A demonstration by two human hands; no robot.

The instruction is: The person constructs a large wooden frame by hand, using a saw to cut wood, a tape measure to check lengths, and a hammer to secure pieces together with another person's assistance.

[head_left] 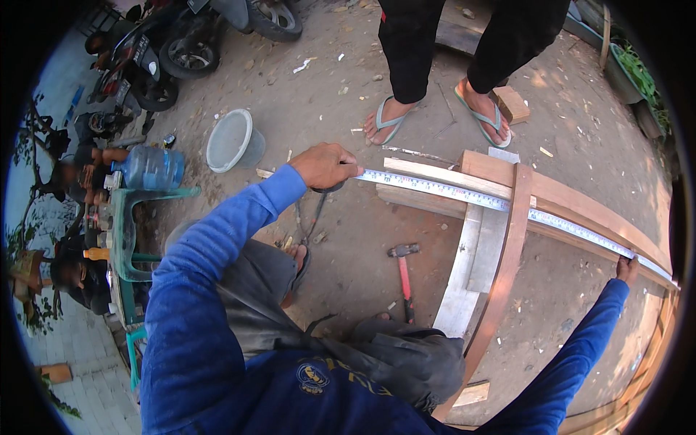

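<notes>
A white tape measure (449, 191) is stretched out along wooden strips, from the middle of the view to the right. My left hand (324, 167) is closed around the tape at its left end, and a dark rounded part shows under the palm. At the far right, my right hand (628, 270) pinches the tape against the edge of a wooden beam (602, 202); its fingertips are small and partly hidden. A reddish-brown board (509, 268) crosses over the strips and the tape. Below the strips lie pale planks (464, 268).
A hammer with a red handle (404, 283) lies on the dirt floor by my knees. Opposite, a person in flip-flops (391, 119) stands close to the beams. To the left are a pale bucket (230, 141), a green plastic chair (130, 239) and parked motorbikes (188, 54).
</notes>
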